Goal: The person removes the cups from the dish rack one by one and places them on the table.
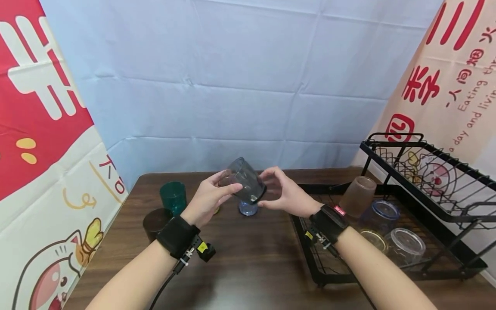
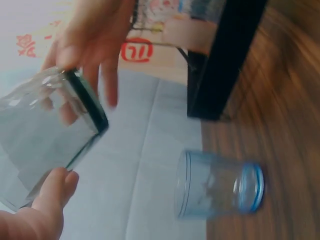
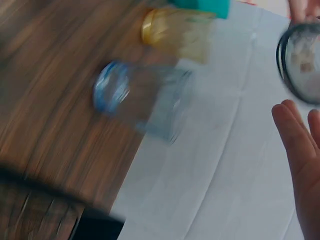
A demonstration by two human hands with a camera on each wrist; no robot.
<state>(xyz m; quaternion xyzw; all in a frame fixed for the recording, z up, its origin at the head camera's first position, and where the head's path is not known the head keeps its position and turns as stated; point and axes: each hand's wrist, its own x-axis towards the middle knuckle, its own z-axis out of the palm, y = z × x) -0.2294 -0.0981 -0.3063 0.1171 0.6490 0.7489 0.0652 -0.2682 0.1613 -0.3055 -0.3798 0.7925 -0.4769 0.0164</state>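
My left hand (image 1: 211, 193) holds a grey see-through glass (image 1: 244, 178) in the air, tilted with its thick base toward the right. The left thumb lies along the glass's side. Around the base curves my right hand (image 1: 284, 193), its fingers spread. A right fingertip meets the base edge in the left wrist view, while other right fingers (image 3: 295, 145) stand apart from the glass in the right wrist view. Below the held glass, a blue-tinted glass (image 2: 220, 185) stands upright on the table. A yellow glass (image 3: 177, 32) stands beside it, mostly hidden in the head view.
At left on the wooden table (image 1: 240, 267) stand a teal glass (image 1: 173, 197) and a dark brown glass (image 1: 155, 221). A black two-tier dish rack (image 1: 321, 275) occupies the right side. Its lower tier holds several glasses, including a frosted brownish one (image 1: 358, 196) and a clear one (image 1: 407, 245).
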